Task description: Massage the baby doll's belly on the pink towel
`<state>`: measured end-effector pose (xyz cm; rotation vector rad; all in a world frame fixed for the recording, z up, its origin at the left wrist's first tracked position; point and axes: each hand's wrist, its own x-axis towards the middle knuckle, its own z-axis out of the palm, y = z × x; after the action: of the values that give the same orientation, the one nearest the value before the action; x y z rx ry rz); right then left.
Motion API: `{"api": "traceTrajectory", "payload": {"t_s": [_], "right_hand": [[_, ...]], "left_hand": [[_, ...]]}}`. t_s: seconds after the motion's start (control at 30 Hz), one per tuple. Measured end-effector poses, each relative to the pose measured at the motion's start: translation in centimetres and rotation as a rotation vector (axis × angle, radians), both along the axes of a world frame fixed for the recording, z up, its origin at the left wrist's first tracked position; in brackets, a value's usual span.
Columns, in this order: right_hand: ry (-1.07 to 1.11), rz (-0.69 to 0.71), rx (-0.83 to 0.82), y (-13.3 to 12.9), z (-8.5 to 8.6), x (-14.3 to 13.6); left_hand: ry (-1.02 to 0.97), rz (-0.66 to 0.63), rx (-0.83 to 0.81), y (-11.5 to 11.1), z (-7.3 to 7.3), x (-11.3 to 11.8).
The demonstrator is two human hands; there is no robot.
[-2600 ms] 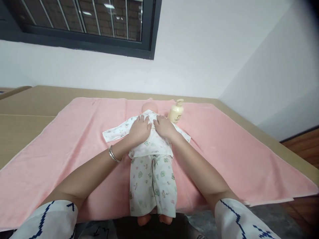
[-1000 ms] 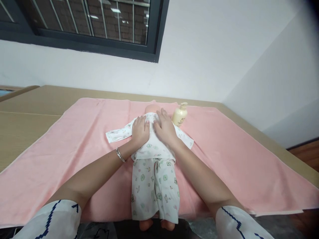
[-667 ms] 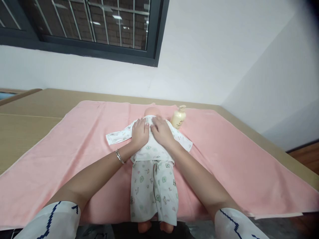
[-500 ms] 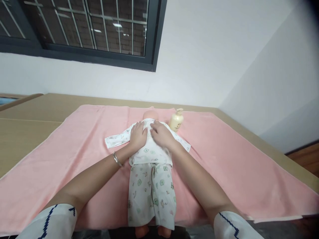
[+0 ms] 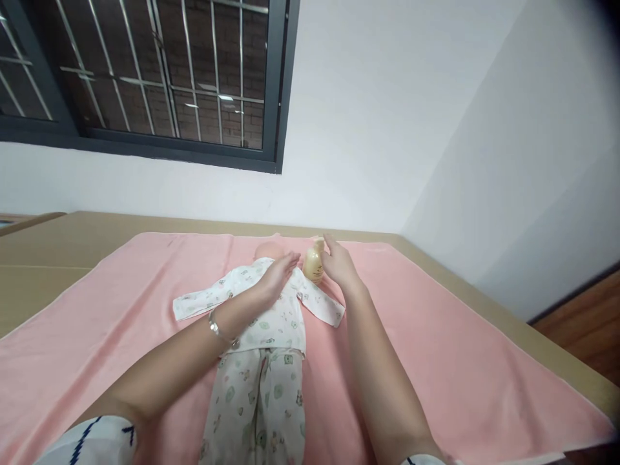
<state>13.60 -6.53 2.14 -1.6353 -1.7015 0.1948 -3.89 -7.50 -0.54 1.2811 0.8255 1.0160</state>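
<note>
A doll [image 5: 271, 329] in white printed top and trousers lies on a pink cloth [image 5: 416, 336], its head at the far end. Above the doll's upper chest is my left hand [image 5: 279, 276], turned on edge with its fingers stretched out and nothing in it. A pale yellow pump bottle [image 5: 313, 263] stands upright just right of the doll's head and shoulder. My right hand [image 5: 339, 259] is at the bottle's right side, fingers extended near the pump; whether it touches the bottle is hard to tell.
The pink cloth covers much of a tan surface [image 5: 43, 258]. Behind it rises a white wall [image 5: 349, 129] with a dark-framed, barred window [image 5: 278, 129] at upper left. A brown wooden panel [image 5: 586, 323] is at the right edge.
My right hand has left the doll's chest and moved right to the bottle. My left hand has turned on edge over the chest. The view has tilted up and shifted right.
</note>
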Motion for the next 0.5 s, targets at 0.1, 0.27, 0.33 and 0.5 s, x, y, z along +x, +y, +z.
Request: {"api": "traceTrajectory", "payload": {"t_s": [0.1, 0.27, 0.33, 0.5], "right_hand": [[-0.076, 0.079, 0.023, 1.1, -1.1, -0.1], [-0.083, 0.121, 0.007, 1.7, -2.3, -0.3], [-0.104, 0.112, -0.018, 1.8, -2.5, -0.4], [-0.235, 0.051, 0.014, 1.6, -2.5, -0.7]], "left_hand": [[-0.237, -0.08, -0.305, 2.7, 2.0, 2.1], [-0.277, -0.06, -0.306, 5.4, 3.5, 3.5], [-0.296, -0.059, -0.313, 5.8, 3.6, 3.6], [-0.469, -0.1, -0.406, 6.3, 3.2, 3.6]]}}
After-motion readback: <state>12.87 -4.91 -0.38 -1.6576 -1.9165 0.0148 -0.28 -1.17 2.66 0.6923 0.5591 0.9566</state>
